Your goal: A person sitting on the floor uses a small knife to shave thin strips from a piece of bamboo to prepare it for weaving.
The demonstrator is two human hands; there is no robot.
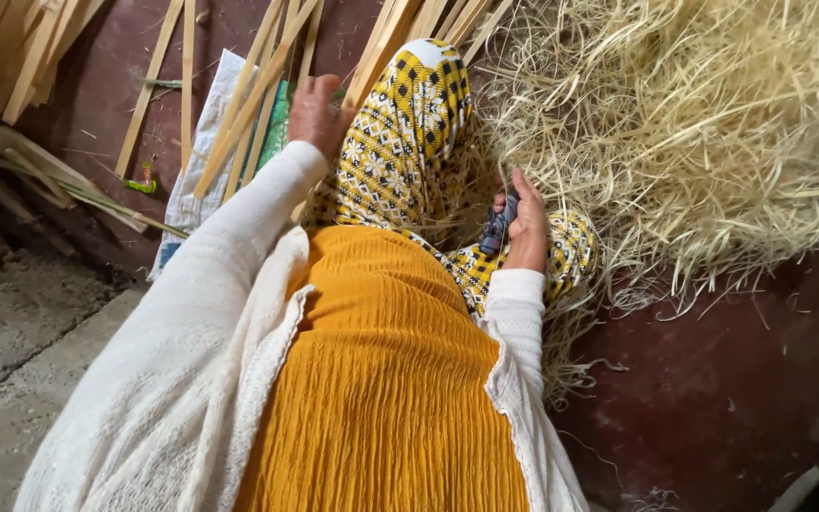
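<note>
My left hand (317, 112) reaches forward and closes on a bundle of long pale bamboo strips (256, 95) that slant up to the top of the view. My right hand (526, 228) rests by my knee and grips a dark handle of a small tool (499, 228); its blade is hidden. A yellow patterned cloth (409, 123) covers my raised knee between the two hands. I wear an orange top and a white knitted cardigan.
A big heap of thin straw-coloured shavings (694, 123) fills the upper right. More bamboo slats (11, 47) lie at the top left on the dark red floor (741, 398). A white sack (196, 161) lies under the strips. Grey concrete (11, 322) is at left.
</note>
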